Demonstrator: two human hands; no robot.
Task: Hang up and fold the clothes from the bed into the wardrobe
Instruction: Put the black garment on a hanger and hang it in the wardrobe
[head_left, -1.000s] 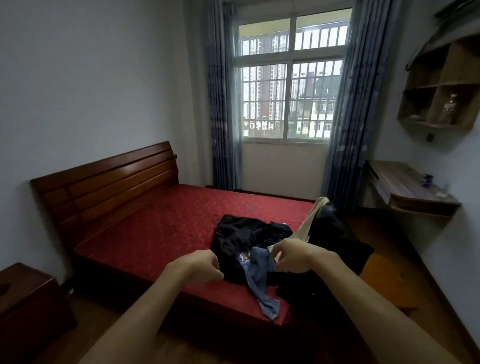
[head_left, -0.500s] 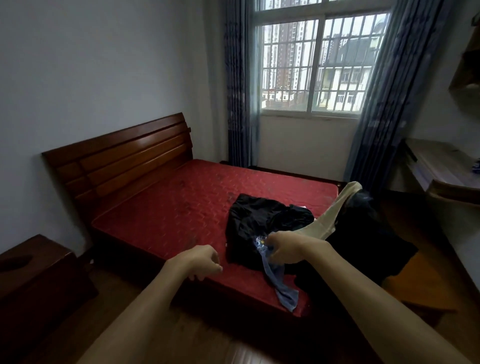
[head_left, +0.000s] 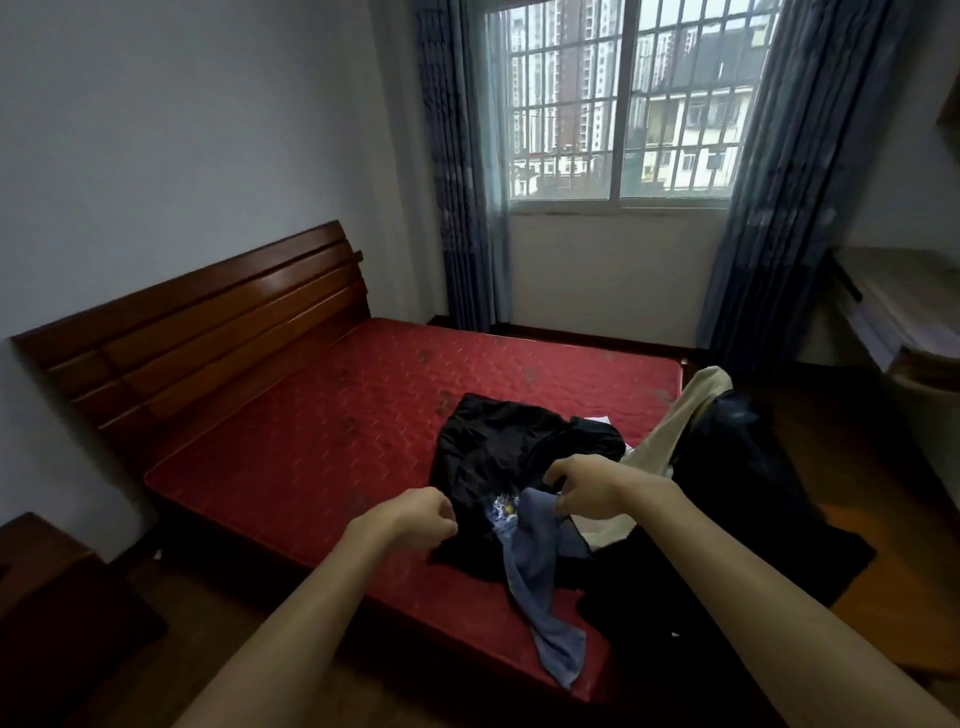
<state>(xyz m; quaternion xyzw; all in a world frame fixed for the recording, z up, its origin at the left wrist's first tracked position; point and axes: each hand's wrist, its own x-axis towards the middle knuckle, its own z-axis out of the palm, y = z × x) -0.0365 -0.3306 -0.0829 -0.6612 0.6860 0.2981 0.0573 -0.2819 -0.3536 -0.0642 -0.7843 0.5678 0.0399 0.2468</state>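
Head view: our right hand (head_left: 587, 488) pinches the top of the blue garment (head_left: 537, 571), whose length trails from the grip toward the bed's (head_left: 311, 441) near edge (across the black pile (head_left: 498, 447)). Our left hand (head_left: 415, 519) is curled just left; we cannot tell whether it holds anything.

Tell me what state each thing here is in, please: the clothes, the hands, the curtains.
black garment, crumpled on the red mattress.
blue garment, trailing over the mattress's near edge, top end pinched.
beige garment, draped over the mattress's right end.
right hand, pinching the blue garment.
left hand, fingers curled beside the black garment; grip unclear.
curtains, pulled aside.
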